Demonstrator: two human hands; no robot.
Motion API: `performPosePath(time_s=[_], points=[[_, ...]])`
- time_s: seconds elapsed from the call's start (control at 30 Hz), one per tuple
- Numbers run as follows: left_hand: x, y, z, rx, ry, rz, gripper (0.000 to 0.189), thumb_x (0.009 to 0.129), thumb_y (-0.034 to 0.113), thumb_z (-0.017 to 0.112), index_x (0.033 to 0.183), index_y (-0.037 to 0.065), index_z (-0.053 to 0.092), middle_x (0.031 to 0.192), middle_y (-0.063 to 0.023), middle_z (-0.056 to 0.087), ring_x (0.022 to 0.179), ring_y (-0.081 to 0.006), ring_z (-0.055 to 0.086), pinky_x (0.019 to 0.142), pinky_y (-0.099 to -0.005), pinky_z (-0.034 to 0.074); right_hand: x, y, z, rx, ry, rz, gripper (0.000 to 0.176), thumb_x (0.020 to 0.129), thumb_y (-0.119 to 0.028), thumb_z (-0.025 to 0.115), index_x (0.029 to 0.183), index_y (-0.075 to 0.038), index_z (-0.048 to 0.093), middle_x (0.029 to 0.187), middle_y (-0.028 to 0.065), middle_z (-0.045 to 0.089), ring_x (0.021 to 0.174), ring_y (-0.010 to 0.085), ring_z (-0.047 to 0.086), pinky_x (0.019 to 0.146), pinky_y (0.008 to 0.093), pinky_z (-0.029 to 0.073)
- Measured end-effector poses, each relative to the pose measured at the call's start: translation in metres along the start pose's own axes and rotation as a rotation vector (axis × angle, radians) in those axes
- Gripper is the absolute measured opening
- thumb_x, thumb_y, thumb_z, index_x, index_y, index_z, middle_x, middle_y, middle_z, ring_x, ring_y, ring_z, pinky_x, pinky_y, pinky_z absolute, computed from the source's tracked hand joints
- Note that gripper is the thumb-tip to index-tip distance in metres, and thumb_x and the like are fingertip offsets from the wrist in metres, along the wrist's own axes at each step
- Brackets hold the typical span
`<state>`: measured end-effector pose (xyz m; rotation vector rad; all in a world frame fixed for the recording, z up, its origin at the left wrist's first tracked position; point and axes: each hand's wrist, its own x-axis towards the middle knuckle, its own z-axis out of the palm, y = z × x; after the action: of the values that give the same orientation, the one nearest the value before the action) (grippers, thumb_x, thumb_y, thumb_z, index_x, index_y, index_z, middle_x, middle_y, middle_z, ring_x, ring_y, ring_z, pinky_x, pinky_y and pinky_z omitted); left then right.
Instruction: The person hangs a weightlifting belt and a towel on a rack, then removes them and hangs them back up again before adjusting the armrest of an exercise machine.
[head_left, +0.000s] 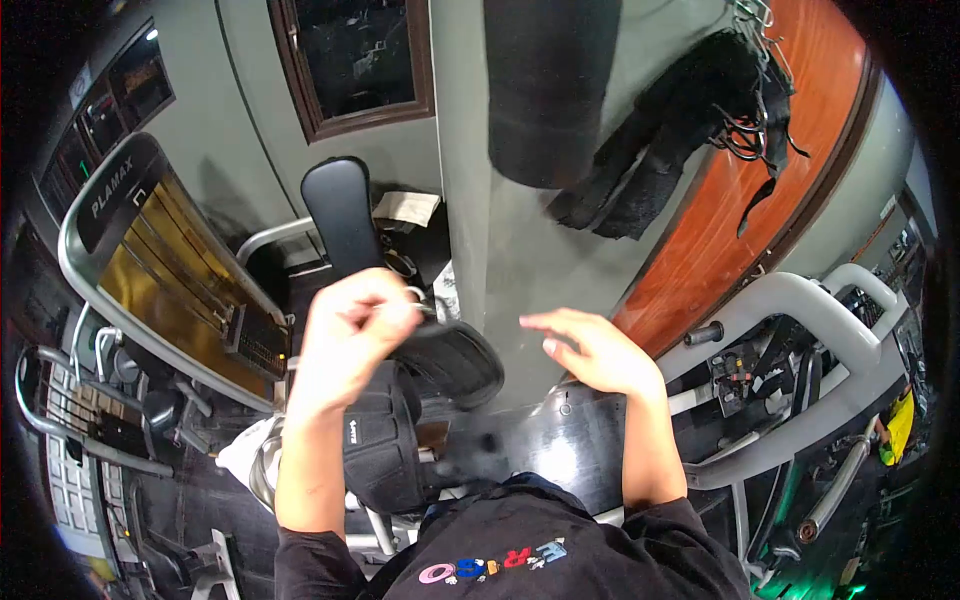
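Note:
My left hand (357,338) is raised in front of me with its fingers curled in. A small pale, ring-like bit (416,298) shows at its fingertips; I cannot tell whether the hand holds it. Just below and beyond that hand is a curved black padded piece (455,365). A black padded item with a small white label (380,450) lies beside my left forearm. My right hand (595,350) hovers across from the left, fingers stretched out and thumb apart, with nothing in it.
On the left stands a weight-stack machine (150,225) with a black pad (340,215) beside it. A black punching bag (552,90) hangs ahead. Black straps (660,130) hang on hooks at the right. A grey machine frame (800,320) rises to my right; a person in yellow (898,430) is beyond.

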<state>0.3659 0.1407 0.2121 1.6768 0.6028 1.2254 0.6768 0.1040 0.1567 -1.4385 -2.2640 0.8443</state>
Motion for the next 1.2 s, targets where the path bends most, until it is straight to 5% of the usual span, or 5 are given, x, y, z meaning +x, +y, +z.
performPosePath(time_s=[0.1, 0.27, 0.73, 0.87, 1.2], points=[[0.034, 0.021, 0.053, 0.268, -0.211, -0.008, 0.024, 0.091, 0.025, 0.074, 0.085, 0.003, 0.069, 0.080, -0.0029, 0.065, 0.080, -0.0122, 0.058, 0.074, -0.0285, 0.045, 0.007, -0.021, -0.013, 0.543, 0.441, -0.482, 0.047, 0.093, -0.024, 0.070, 0.132, -0.002, 0.059, 0.120, 0.0162, 0.069, 0.116, 0.0255, 0.064, 0.103, 0.0402, 0.047], [0.081, 0.047, 0.105, 0.390, -0.217, 0.086, 0.021, 0.091, 0.019, 0.073, 0.091, -0.001, 0.070, 0.084, -0.0032, 0.070, 0.082, -0.0091, 0.062, 0.076, -0.0272, 0.049, 0.005, -0.033, -0.045, 0.586, 0.623, -0.449, 0.022, 0.097, -0.020, 0.067, 0.107, -0.001, 0.063, 0.089, 0.0063, 0.069, 0.087, 0.0097, 0.064, 0.078, 0.0289, 0.052], [0.211, 0.091, 0.224, -0.261, 0.269, 0.611, 0.025, 0.099, 0.019, 0.068, 0.103, -0.005, 0.071, 0.091, -0.0027, 0.071, 0.079, -0.0066, 0.061, 0.074, -0.0237, 0.051, -0.019, -0.061, -0.246, -0.116, 1.198, -0.653, 0.026, 0.097, -0.025, 0.069, 0.109, -0.002, 0.071, 0.076, 0.0036, 0.064, 0.067, 0.0059, 0.053, 0.063, 0.0231, 0.047], [0.267, 0.109, 0.223, 0.133, 0.405, 0.760, 0.020, 0.093, 0.019, 0.068, 0.099, 0.000, 0.074, 0.091, -0.0176, 0.076, 0.082, -0.0305, 0.074, 0.077, -0.0362, 0.055, -0.022, -0.049, -0.274, -0.170, 1.151, -0.487, 0.031, 0.100, -0.022, 0.064, 0.129, -0.011, 0.066, 0.097, -0.0009, 0.064, 0.074, 0.0056, 0.049, 0.072, 0.0244, 0.047], [0.305, 0.105, 0.234, 0.517, 0.626, 0.700, 0.020, 0.092, 0.019, 0.065, 0.101, 0.003, 0.073, 0.092, -0.0198, 0.073, 0.088, -0.0322, 0.074, 0.078, -0.0393, 0.055, 0.009, -0.038, -0.285, -1.061, 1.322, -0.114, 0.051, 0.095, -0.038, 0.059, 0.144, -0.024, 0.055, 0.129, 0.0047, 0.064, 0.119, 0.0292, 0.055, 0.103, 0.0516, 0.035]])
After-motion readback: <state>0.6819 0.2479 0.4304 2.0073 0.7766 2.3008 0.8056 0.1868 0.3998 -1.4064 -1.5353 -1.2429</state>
